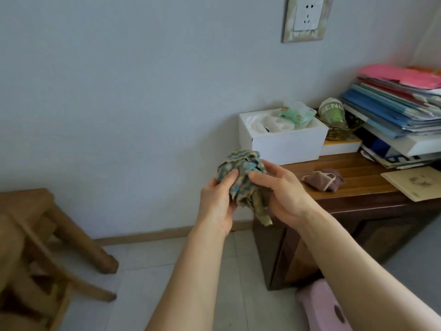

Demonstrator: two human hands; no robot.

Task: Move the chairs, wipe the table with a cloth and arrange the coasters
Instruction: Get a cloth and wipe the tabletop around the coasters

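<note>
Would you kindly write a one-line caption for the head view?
Left hand and right hand hold a bunched patterned cloth near the dark wooden table.

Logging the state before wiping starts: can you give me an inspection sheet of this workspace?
Surface: dark wooden table, against the wall.
Job's things: patterned cloth, bunched, held in both hands; wooden chair at left; coasters: nothing seen.
Clutter: white box, folder stack, purple fabric item and booklet on the table.
Hands: left hand and right hand both grip the cloth.
Cables: nothing seen.
Surroundings: wall socket; pink stool on the tiled floor.
</note>
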